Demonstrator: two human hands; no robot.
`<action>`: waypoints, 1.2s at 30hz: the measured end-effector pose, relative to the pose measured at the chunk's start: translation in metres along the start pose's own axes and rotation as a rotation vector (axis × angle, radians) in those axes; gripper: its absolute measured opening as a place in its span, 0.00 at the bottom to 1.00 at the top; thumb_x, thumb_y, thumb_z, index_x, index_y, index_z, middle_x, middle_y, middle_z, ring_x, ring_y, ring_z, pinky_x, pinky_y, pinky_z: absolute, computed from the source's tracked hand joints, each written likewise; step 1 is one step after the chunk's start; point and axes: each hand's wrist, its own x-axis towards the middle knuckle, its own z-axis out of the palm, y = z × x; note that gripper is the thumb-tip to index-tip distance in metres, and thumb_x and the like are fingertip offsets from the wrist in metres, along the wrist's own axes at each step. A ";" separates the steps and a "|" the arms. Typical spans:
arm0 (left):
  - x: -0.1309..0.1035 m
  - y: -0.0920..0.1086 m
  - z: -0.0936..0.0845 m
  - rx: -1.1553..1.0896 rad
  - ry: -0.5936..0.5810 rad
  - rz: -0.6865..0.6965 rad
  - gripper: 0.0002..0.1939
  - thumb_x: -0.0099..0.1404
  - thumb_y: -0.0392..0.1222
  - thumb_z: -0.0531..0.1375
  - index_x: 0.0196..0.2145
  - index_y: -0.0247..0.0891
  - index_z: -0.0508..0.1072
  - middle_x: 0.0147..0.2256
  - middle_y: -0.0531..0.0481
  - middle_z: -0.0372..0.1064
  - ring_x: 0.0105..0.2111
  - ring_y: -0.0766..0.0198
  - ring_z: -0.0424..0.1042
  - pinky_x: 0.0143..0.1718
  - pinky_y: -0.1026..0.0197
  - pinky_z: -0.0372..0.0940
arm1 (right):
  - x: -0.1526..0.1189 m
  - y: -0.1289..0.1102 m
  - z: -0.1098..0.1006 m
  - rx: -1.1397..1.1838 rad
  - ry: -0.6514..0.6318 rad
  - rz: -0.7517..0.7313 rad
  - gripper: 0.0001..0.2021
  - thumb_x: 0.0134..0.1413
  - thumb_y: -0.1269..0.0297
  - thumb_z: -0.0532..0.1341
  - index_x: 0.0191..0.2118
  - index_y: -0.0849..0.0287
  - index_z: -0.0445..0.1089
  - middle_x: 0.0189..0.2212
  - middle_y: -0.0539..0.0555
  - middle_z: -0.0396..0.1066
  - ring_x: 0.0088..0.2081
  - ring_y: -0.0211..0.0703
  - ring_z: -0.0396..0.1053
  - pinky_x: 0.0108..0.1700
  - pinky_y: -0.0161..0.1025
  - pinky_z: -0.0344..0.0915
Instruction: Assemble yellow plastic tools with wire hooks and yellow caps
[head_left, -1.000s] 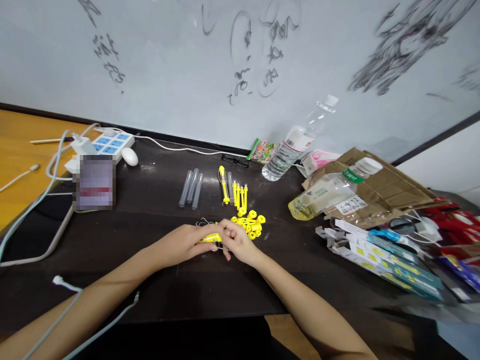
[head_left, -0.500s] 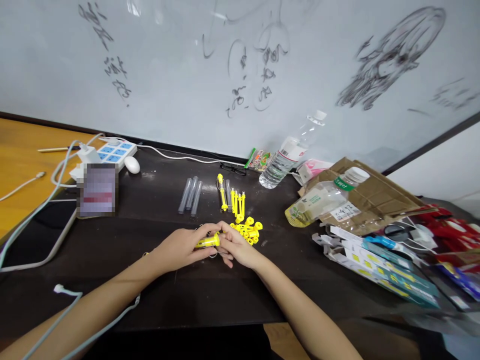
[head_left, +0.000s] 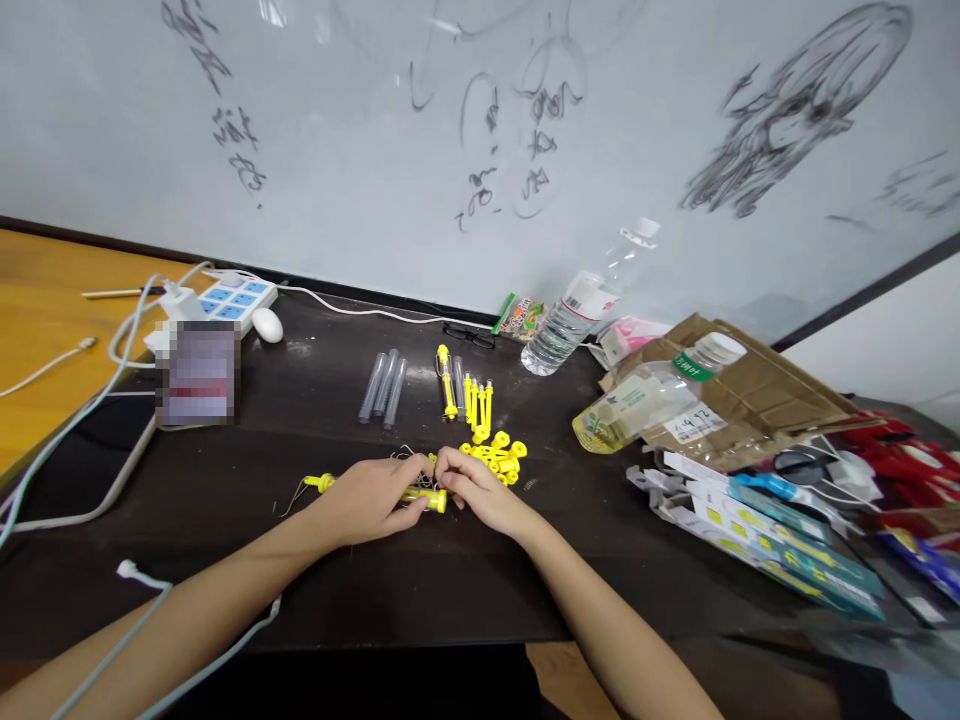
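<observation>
My left hand (head_left: 375, 500) is wrapped round a clear tube with a yellow end cap (head_left: 436, 500), which points right. Out past that hand's wrist side shows another yellow end piece (head_left: 321, 483) with a thin wire loop; whether it belongs to the same tube is hidden. My right hand (head_left: 480, 490) has its fingertips pinched together just above the cap, over thin bent metal wires (head_left: 424, 480); what it grips is too small to make out. Behind the right hand lies a pile of small yellow plastic parts (head_left: 504, 458).
Farther back lie several clear tubes (head_left: 386, 385), yellow rods (head_left: 480, 400) and a yellow-capped tube (head_left: 447, 382). A water bottle (head_left: 559, 335), a tilted drink bottle (head_left: 637, 410) and a box (head_left: 772, 540) are on the right. A power strip (head_left: 236, 300) and cables lie left.
My right hand has moved from the tube's end to a pinch above it. The tube's capped end now sits lower, and the wires and the left yellow end piece show more.
</observation>
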 end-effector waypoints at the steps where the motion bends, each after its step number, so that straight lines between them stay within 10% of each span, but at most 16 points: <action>1: 0.000 0.001 -0.001 -0.002 -0.007 -0.003 0.11 0.66 0.43 0.51 0.45 0.38 0.62 0.34 0.49 0.71 0.34 0.57 0.73 0.33 0.61 0.63 | 0.000 -0.002 0.000 -0.035 0.012 -0.025 0.06 0.58 0.68 0.51 0.29 0.59 0.59 0.25 0.46 0.57 0.23 0.32 0.56 0.26 0.31 0.55; 19: 0.001 -0.006 0.008 0.106 -0.057 0.096 0.11 0.69 0.48 0.50 0.38 0.38 0.66 0.37 0.50 0.65 0.34 0.62 0.70 0.32 0.64 0.63 | -0.001 -0.006 -0.006 -0.278 0.124 -0.279 0.09 0.53 0.73 0.51 0.24 0.57 0.55 0.24 0.49 0.56 0.29 0.40 0.56 0.34 0.38 0.53; 30: 0.003 -0.008 -0.002 0.038 -0.028 0.087 0.12 0.72 0.43 0.46 0.45 0.40 0.66 0.42 0.50 0.72 0.40 0.62 0.72 0.38 0.64 0.63 | -0.001 0.003 0.001 0.068 0.127 0.003 0.11 0.64 0.55 0.50 0.37 0.57 0.61 0.23 0.45 0.53 0.19 0.32 0.51 0.21 0.32 0.50; 36: 0.002 -0.012 -0.003 -0.015 0.001 -0.019 0.15 0.73 0.43 0.43 0.43 0.39 0.67 0.39 0.50 0.72 0.37 0.62 0.73 0.36 0.64 0.62 | -0.003 0.000 0.003 0.045 0.047 -0.005 0.06 0.62 0.62 0.51 0.43 0.56 0.61 0.26 0.46 0.56 0.22 0.33 0.53 0.24 0.32 0.52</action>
